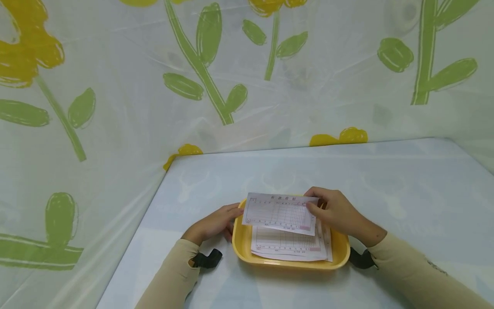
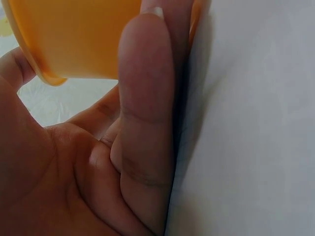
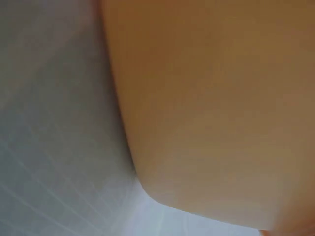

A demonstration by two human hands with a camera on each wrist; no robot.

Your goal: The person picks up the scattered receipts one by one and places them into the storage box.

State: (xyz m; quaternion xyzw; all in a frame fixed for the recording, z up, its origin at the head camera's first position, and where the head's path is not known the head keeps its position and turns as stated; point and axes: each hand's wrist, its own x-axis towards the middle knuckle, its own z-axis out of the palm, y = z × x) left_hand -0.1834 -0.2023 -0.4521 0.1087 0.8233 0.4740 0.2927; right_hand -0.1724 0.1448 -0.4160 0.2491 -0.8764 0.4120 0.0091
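Observation:
A yellow plastic tray (image 1: 291, 265) stands on the table with several printed paper slips (image 1: 285, 253) lying in it. My right hand (image 1: 339, 212) pinches the right edge of one receipt slip (image 1: 278, 213), thumb on top, and holds it tilted above the others. At the tray's left end my left hand (image 1: 216, 223) grips the rim. The left wrist view shows the thumb (image 2: 17, 66) at the rim and fingers (image 2: 146, 98) along the tray's outside, low by the tabletop. Only the tray's blurred side wall (image 3: 211, 108) fills most of the right wrist view; the right fingers are hidden there.
A pale patterned cloth covers the table (image 1: 216, 184). Behind it and on the left hangs a white curtain (image 1: 127, 86) with yellow flowers and green leaves. Dark straps (image 1: 208, 259) are at both wrists, close to the tray's ends.

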